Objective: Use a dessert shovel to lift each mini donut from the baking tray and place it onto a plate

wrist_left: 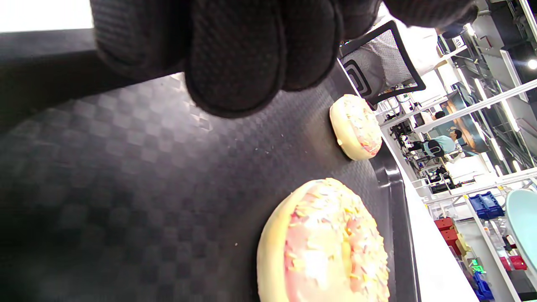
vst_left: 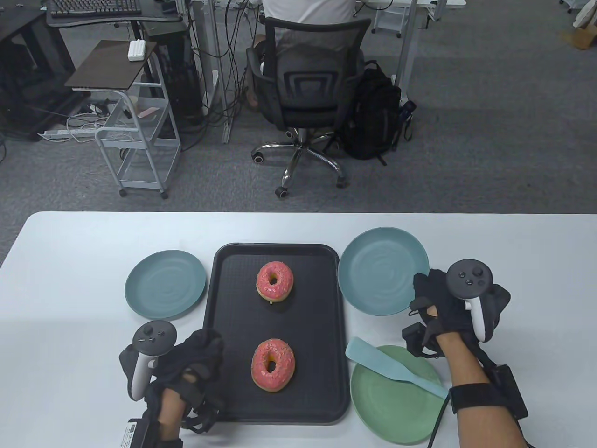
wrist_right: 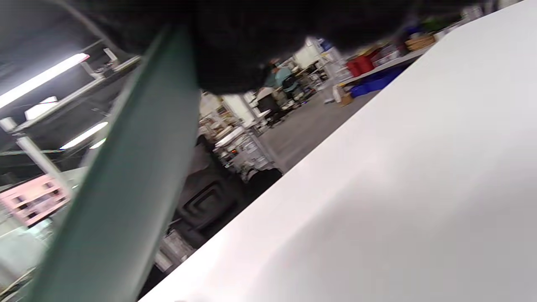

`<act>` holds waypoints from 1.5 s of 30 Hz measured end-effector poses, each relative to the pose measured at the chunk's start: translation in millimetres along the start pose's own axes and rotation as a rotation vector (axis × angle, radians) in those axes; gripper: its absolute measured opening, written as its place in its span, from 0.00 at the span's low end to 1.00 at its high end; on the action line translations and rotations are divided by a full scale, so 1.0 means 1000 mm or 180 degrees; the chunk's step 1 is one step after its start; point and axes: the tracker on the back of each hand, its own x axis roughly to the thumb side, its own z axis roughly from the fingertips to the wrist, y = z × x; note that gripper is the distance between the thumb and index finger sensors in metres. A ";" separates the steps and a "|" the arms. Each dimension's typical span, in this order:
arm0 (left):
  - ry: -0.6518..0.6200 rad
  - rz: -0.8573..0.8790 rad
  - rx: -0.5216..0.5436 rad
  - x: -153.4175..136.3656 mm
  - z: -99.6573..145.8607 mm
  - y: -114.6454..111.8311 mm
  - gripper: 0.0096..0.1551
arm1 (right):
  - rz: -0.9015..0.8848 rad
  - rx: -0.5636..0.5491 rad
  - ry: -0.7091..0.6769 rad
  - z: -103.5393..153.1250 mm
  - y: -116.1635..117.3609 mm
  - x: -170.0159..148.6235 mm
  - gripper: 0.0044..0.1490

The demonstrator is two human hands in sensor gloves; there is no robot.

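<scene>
A black baking tray (vst_left: 233, 289) holds two pink sprinkled mini donuts, one far (vst_left: 274, 281) and one near (vst_left: 273, 365). My left hand (vst_left: 205, 347) sits on the tray's left rim, its fingers (wrist_left: 235, 54) curled over onto the tray floor (wrist_left: 126, 167), left of the near donut (wrist_left: 327, 247) and the far donut (wrist_left: 355, 126). The light blue dessert shovel (vst_left: 387, 365) lies loose across a green plate (vst_left: 387, 410). My right hand (vst_left: 426, 294) curls over the right rim of a teal plate (vst_left: 378, 275); the plate's edge (wrist_right: 126, 188) passes under my gloved hand (wrist_right: 251, 42), in a blurred view.
Another teal plate (vst_left: 165, 284) sits left of the tray. Beyond the table's far edge stands an office chair (vst_left: 308, 93) with a person seated in it, and a white cart (vst_left: 140, 140) is at the left.
</scene>
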 end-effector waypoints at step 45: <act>0.0356 -0.0192 0.0038 -0.013 -0.004 0.014 0.28 | 0.0807 0.0740 0.1122 -0.104 0.132 -0.047 0.27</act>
